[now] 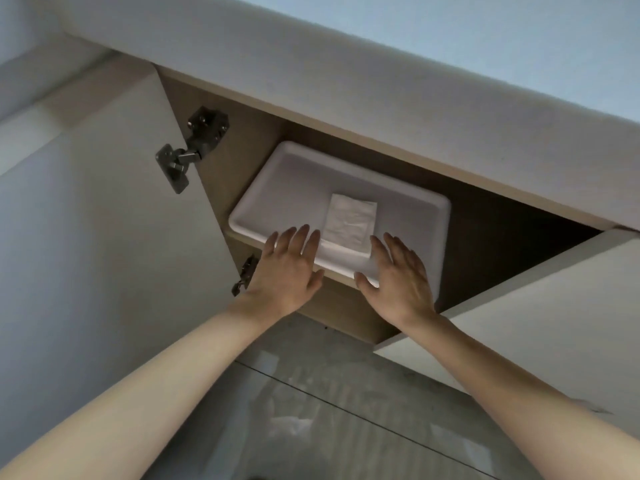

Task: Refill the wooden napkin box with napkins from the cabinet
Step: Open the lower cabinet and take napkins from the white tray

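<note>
Inside the open overhead cabinet [242, 147], on its shelf, lies a shallow white tray [298, 178], and a folded stack of white napkins [349, 221] rests on the tray near its front edge. Both cabinet doors are swung open, the left door [104, 209] showing its metal hinge [188, 150], the right door [540, 306] seen from below.

The left hand [289, 268] is spread wide and flat, its fingers lying over the front rim of the tray just left of the napkins. The right hand [398, 275] is also open and spread, just right of the napkins, its thumb at the tray's front edge. Neither hand holds anything; whether the palms press on the tray, I cannot tell.

In my judgement the task is at its early part: the cabinet is opened and the napkins are found, but they are not yet taken. The wooden napkin box is not in view, so its filling cannot be judged. What is left is to grasp the napkins or pull out the tray, bring them down, and put them in the box.
</note>
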{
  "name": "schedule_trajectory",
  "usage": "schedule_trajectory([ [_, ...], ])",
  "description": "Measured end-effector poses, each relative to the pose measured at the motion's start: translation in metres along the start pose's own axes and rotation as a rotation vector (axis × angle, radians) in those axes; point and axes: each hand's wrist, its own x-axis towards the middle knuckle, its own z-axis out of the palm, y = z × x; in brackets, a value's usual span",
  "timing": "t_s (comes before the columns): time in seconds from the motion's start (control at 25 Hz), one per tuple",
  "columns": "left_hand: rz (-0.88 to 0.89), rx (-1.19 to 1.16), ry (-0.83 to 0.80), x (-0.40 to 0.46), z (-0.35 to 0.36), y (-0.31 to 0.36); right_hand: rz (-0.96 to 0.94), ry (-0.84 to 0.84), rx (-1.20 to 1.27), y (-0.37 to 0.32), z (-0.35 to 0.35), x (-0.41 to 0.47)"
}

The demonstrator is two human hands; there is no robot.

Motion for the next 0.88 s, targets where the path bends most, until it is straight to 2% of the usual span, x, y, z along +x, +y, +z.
schedule_trajectory([
  [0.04, -0.006, -0.031, 0.0, 0.007, 0.004, -0.001, 0.018, 0.002, 0.053, 0.002, 0.002, 0.008],
  [0.12, -0.09, -0.263, -0.061, 0.023, 0.011, 0.0, 0.106, -0.031, 0.219, 0.002, 0.003, 0.023],
  [0.2, -0.245, -0.608, -0.178, 0.044, 0.015, 0.003, 0.282, -0.094, 0.509, 0.0, 0.001, 0.041],
  [0.28, -0.396, -0.776, -0.247, 0.064, 0.016, 0.007, 0.481, -0.149, 0.777, -0.001, 0.0, 0.058],
  [0.48, -0.512, -0.574, -0.173, 0.09, 0.027, 0.016, 0.596, -0.123, 0.826, 0.005, 0.014, 0.088],
  [0.72, -0.486, -0.499, -0.083, 0.103, 0.038, 0.027, 0.651, -0.153, 0.785, 0.004, 0.034, 0.105],
  [0.88, -0.467, -0.493, -0.101, 0.104, 0.038, 0.024, 0.682, -0.161, 0.898, 0.004, 0.038, 0.109],
])
